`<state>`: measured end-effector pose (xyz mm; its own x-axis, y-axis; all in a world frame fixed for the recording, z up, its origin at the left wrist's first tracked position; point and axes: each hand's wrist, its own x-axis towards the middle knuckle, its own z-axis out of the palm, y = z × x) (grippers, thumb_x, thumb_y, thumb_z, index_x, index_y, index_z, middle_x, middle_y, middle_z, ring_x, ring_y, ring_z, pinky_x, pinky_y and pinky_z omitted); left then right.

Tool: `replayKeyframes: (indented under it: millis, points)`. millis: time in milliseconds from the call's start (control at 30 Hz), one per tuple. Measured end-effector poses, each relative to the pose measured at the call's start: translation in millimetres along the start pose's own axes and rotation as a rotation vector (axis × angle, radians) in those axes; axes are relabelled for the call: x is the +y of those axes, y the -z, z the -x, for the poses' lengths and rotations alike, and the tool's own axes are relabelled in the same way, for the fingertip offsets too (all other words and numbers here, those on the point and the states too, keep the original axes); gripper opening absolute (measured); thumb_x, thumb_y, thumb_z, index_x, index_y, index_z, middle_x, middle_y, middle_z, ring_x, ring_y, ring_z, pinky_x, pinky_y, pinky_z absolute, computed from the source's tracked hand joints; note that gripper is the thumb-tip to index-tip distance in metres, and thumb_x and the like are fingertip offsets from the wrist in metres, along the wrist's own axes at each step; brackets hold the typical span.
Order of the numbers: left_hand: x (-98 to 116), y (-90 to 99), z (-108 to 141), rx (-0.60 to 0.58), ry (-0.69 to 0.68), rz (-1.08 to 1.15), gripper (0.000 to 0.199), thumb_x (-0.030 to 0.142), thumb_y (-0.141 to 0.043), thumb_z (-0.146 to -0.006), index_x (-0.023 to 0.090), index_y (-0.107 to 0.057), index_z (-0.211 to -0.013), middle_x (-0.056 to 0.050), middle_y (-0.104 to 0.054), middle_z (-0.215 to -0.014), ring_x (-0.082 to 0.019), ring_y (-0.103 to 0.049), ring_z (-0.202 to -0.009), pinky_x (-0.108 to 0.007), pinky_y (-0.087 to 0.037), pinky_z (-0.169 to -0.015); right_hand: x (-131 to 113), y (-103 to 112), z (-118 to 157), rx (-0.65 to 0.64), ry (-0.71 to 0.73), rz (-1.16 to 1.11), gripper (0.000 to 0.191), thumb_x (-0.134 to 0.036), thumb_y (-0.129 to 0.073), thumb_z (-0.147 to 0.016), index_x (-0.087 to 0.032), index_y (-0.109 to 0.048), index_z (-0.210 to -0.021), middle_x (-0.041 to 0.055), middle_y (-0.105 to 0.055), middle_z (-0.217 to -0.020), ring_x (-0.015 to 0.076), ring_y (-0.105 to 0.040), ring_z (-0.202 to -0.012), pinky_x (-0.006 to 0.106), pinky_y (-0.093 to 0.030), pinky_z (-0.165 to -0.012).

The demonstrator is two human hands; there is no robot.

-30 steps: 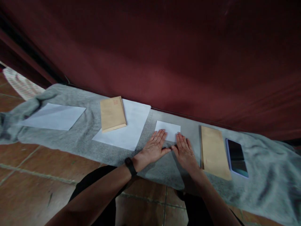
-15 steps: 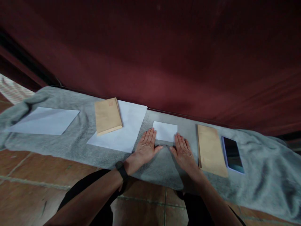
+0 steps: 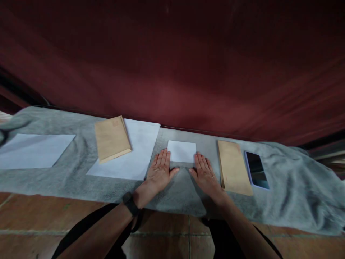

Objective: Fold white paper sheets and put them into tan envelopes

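A small white rectangle of paper [image 3: 182, 151], perhaps folded, lies flat on the grey cloth [image 3: 185, 198] in front of me. My left hand [image 3: 160, 171] rests palm down at its left side, fingers straight and thumb out toward the middle. On the other side, my right hand [image 3: 205, 174] also lies flat, its fingertips by the paper's lower right corner. Neither hand grips anything. Left of my left hand, a stack of brown envelopes [image 3: 111, 138] sits on larger white sheets [image 3: 140, 144]. Right of my right hand lies a second pile of brown envelopes [image 3: 234, 167].
A phone [image 3: 257, 169] in a pale purple case lies beside the right envelopes. Another white sheet [image 3: 35, 151] is at the far left. A dark red upright surface [image 3: 172, 72] runs behind the cloth. Tiled floor [image 3: 161, 230] shows below its front edge.
The camera view has shifted, so things on the cloth appear further left. Both hands stay flat beside the small white paper; nothing has been picked up.
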<state>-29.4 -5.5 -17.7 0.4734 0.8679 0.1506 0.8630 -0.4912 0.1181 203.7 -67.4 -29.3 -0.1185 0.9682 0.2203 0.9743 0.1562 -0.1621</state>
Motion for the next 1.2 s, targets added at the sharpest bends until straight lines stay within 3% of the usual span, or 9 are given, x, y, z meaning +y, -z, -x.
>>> replayKeyframes:
  millis: [200, 367, 533, 700, 867, 1200]
  points:
    - [2.5, 5.0, -2.5, 0.022, 0.003, -0.017, 0.080, 0.060, -0.037, -0.100, 0.001, -0.036, -0.154, -0.023, -0.036, -0.161, -0.034, -0.031, -0.152, -0.051, -0.027, -0.125, 1.3, 4.3, -2.3, 0.005, -0.002, -0.058, 0.063, -0.045, -0.030, -0.108, -0.011, -0.028, -0.160, 0.0164, -0.032, -0.165, 0.0280, -0.027, -0.154, 0.053, -0.026, -0.125]
    - [16.1, 13.6, -3.8, 0.092, -0.138, 0.004, 0.071, 0.055, -0.037, -0.103, 0.007, -0.035, -0.156, -0.018, -0.033, -0.164, -0.030, -0.026, -0.155, -0.052, -0.022, -0.127, 1.4, 14.5, -15.3, -0.003, -0.068, -0.099, 0.060, -0.045, -0.027, -0.108, -0.010, -0.046, -0.152, 0.0149, -0.037, -0.163, 0.0283, -0.030, -0.153, 0.052, -0.025, -0.126]
    - [35.6, 8.9, -4.7, 0.023, -0.359, 0.074, 0.064, 0.054, -0.038, -0.104, 0.011, -0.043, -0.152, -0.014, -0.040, -0.161, -0.026, -0.029, -0.154, -0.049, -0.024, -0.127, -3.9, 20.1, -30.0, -0.056, -0.002, -0.171, 0.057, -0.044, -0.024, -0.109, -0.016, -0.045, -0.154, 0.0093, -0.039, -0.163, 0.0243, -0.029, -0.154, 0.050, -0.026, -0.126]
    - [44.6, -1.4, -6.6, 0.012, -0.363, 0.087, 0.062, 0.053, -0.041, -0.103, 0.008, -0.049, -0.146, -0.020, -0.047, -0.156, -0.029, -0.033, -0.152, -0.053, -0.025, -0.125, -9.1, 14.5, -39.6, -0.110, 0.078, -0.175, 0.055, -0.040, -0.023, -0.109, -0.019, -0.043, -0.155, 0.0077, -0.040, -0.162, 0.0206, -0.033, -0.152, 0.046, -0.026, -0.126]
    - [47.5, 1.8, -7.5, 0.004, -0.370, 0.114, 0.065, 0.056, -0.041, -0.103, 0.011, -0.047, -0.149, -0.017, -0.054, -0.151, -0.031, -0.037, -0.150, -0.055, -0.024, -0.125, -5.2, 9.9, -53.0, -0.111, 0.029, -0.115, 0.056, -0.040, -0.021, -0.109, -0.015, -0.041, -0.155, 0.0105, -0.036, -0.163, 0.0222, -0.032, -0.152, 0.047, -0.027, -0.126]
    - [52.9, 5.1, -3.6, -0.004, -0.373, 0.129, 0.068, 0.054, -0.037, -0.104, 0.009, -0.037, -0.155, -0.017, -0.042, -0.160, -0.028, -0.033, -0.152, -0.052, -0.025, -0.126, -0.6, -2.3, -65.6, -0.065, -0.062, -0.072, 0.060, -0.044, -0.021, -0.109, -0.012, -0.035, -0.158, 0.0130, -0.032, -0.165, 0.0251, -0.027, -0.154, 0.050, -0.024, -0.126]
